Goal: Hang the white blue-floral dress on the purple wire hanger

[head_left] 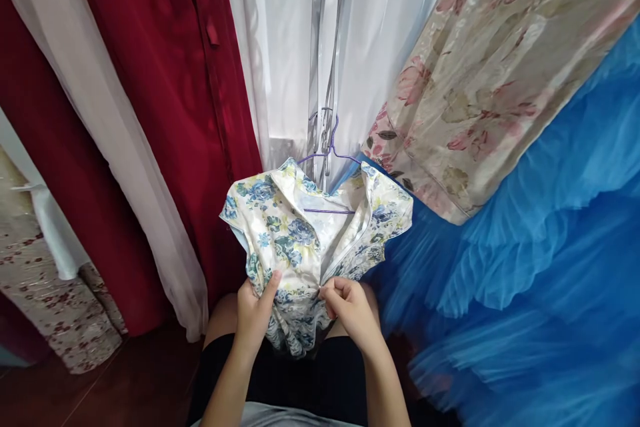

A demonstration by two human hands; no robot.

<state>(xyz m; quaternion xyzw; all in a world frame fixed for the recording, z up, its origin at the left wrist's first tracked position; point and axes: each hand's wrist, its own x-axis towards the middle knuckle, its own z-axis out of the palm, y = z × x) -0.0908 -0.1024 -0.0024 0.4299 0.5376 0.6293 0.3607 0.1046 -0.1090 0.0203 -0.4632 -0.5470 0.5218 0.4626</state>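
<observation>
A white dress (300,233) with blue and yellow flowers hangs on a thin purple hanger (334,148) over my lap. Its front is parted at the neck, and the opening narrows to a point near the waist. My left hand (257,307) grips the dress's side at the waist, thumb on top and the other fingers hidden behind the cloth. At the low end of the opening, my right hand (347,307) pinches the edge between thumb and forefinger. Whether a zip pull lies in that pinch is too small to tell. The lower part of the dress is bunched between my knees.
Long garments hang all around: dark red cloth (165,80) and a pale sheer panel (135,167) on the left, white fabric (285,47) with silvery ribbons behind, a pink-flowered beige cloth (480,93) and blue ruffled tulle (540,280) on the right. Dark reddish floor (145,380) shows lower left.
</observation>
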